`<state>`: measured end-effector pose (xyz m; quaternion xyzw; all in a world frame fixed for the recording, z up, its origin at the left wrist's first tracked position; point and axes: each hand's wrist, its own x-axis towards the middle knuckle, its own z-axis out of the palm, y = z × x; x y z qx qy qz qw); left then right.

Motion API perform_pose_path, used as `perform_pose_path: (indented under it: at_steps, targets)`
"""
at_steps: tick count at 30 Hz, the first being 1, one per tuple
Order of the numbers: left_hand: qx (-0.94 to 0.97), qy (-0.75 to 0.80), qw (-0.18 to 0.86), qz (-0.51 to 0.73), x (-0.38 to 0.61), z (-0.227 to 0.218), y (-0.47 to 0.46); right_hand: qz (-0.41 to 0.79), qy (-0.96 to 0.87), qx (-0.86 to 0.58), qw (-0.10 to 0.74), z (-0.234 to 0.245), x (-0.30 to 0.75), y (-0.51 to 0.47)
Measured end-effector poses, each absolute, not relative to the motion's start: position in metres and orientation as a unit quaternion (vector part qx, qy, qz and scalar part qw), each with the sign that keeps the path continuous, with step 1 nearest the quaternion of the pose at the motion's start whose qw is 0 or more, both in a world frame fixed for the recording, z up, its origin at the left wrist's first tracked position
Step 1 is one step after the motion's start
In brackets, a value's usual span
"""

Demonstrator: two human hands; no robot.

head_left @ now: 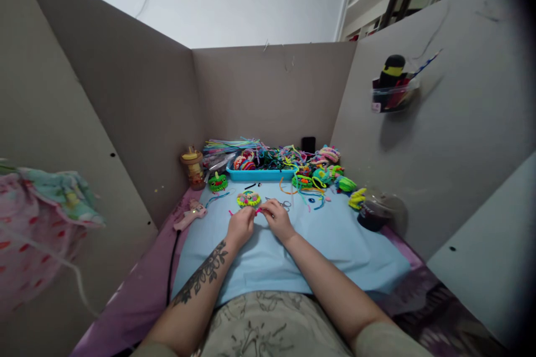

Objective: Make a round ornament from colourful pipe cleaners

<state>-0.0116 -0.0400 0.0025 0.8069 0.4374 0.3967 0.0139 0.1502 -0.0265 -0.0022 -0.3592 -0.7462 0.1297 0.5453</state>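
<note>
A bright pink pipe cleaner [258,211] runs between my two hands at the middle of the table. My left hand [241,227] is closed on it, and a pink end sticks out to the left of that hand. My right hand [278,220] pinches the other part with thumb and fingers. Just beyond my hands lies a yellow-green fuzzy piece with pinkish spots [248,199]. Scissors [286,204] rest right behind my right hand, partly hidden by it. Small dark bits [250,186] lie farther back.
A blue tray [262,175] full of colourful pipe cleaners stands at the back. Green fuzzy figures [218,182] sit beside it. At left are a pink glue gun [191,215] and a brown cup [193,168]; at right, a dark tub [372,213]. Grey panels enclose the table.
</note>
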Motion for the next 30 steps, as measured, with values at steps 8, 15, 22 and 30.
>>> perform_pose_path:
  at_steps: [8,15,22,30]
  targets:
    - [0.803,0.436,0.017,0.407,-0.0089,0.01,-0.0456,0.143,-0.736,-0.364,0.553,0.0008,0.1482,-0.0274]
    - [0.812,0.431,0.039,0.391,-0.0065,0.0119,-0.0475,0.139,-0.719,-0.406,0.547,-0.0024,0.1443,-0.0247]
    - [0.805,0.434,0.074,0.397,-0.0064,0.0093,-0.0453,0.082,-0.742,-0.424,0.512,-0.0043,0.1424,-0.0256]
    - [0.785,0.427,0.052,0.446,-0.0104,0.0049,-0.0379,0.316,-0.669,-0.384,0.552,0.0016,0.1471,-0.0209]
